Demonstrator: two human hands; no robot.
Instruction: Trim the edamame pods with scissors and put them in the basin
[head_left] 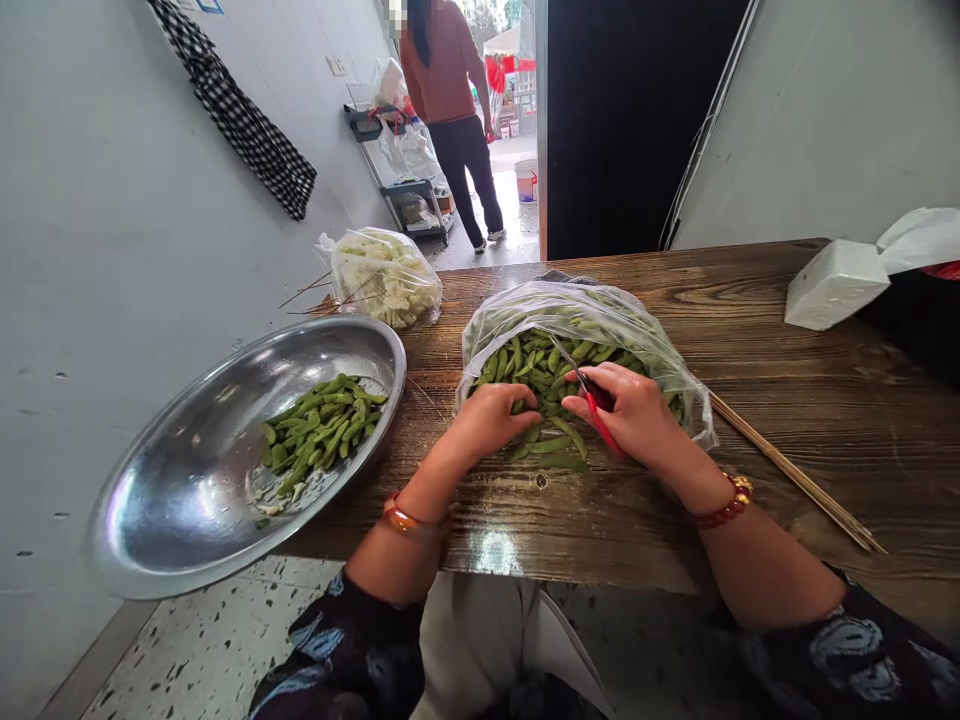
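My right hand (634, 410) grips a pair of scissors with red handles (600, 420), and the blades point up and left over the pods. Closed at the mouth of the plastic bag, my left hand (495, 415) pinches a green soybean pod (520, 405), partly hidden by the fingers. The clear plastic bag (622, 310) lies open toward me, full of green pods (525, 360). Several loose pods (559, 445) rest on the wood between my hands. To the left, a wide steel basin (187, 480) holds a heap of pods (322, 425).
A wooden table (780, 380) bears a bag of cauliflower pieces (386, 275) at the back left, thin wooden sticks (795, 470) at right, and a white tissue pack (836, 285). A person (454, 100) stands near the doorway beside a cart (409, 190).
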